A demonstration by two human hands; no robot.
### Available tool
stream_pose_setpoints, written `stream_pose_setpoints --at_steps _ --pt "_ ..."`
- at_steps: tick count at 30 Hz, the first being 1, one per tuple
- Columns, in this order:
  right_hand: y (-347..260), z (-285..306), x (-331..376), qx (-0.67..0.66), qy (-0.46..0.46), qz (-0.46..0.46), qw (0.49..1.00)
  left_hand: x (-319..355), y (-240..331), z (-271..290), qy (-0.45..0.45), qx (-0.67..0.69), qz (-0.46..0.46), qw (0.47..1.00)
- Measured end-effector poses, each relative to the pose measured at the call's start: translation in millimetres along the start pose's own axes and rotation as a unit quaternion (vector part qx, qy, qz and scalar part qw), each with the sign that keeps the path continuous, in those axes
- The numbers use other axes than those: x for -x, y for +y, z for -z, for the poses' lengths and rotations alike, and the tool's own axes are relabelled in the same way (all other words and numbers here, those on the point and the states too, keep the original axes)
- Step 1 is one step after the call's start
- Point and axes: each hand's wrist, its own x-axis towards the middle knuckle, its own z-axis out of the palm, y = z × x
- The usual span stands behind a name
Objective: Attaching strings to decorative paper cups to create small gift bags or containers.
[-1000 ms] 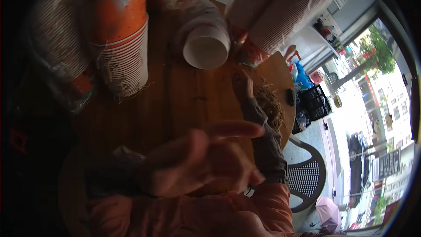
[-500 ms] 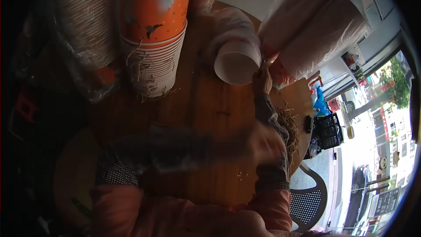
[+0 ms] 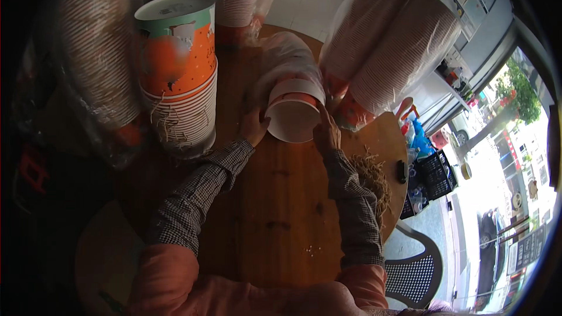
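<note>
"As the left hand point(image 3: 254, 127) and right hand point(image 3: 328, 134) gripped the round white tub point(image 3: 293, 124), where was it?"
"Over the wood-grained surface point(image 3: 281, 193), beside crinkled plastic point(image 3: 287, 55)."
"Markings?"
"Orange and green print point(image 3: 198, 55) topped a ridged stack point(image 3: 187, 102), its details unclear."

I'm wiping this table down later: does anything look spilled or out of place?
Yes: straw-like strands lie heaped on the table at right, and pale specks dot its near part, like spillage. Similar strands cling to the orange-topped cup stack, looking messy.
</note>
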Motion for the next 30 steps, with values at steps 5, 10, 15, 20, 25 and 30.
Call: stream_pose_setpoints --at_steps 5,10,15,20,25,30 --pt "43.7 33.4 35.5 -0.434 -0.039 -0.036 0.899 34.3 0.8 22.7 0.016 0.057 -0.068 0.996" --pt "79.9 88.6 123.9 -0.207 -0.022 -0.168 0.964 84.5 13.3 70.2 -0.054 0.018 -0.041 0.998" --pt "64.4 125.0 170.4 -0.009 -0.111 -0.134 0.985 130.4 12.7 98.6 -0.052 0.014 -0.068 0.996" --pt "58.1 155.3 201.4 0.084 -0.173 -0.087 0.977 148.8 12.5 110.8 -0.1 0.036 -0.038 0.994" --pt "53.8 147.6 229.0 0.035 -0.176 -0.157 0.971 153.1 11.6 112.4 -0.113 0.009 0.0 0.994" --pt "61.6 126.8 248.5 0.117 -0.184 -0.12 0.969 171.5 24.9 118.2 0.011 0.158 0.01 0.987"
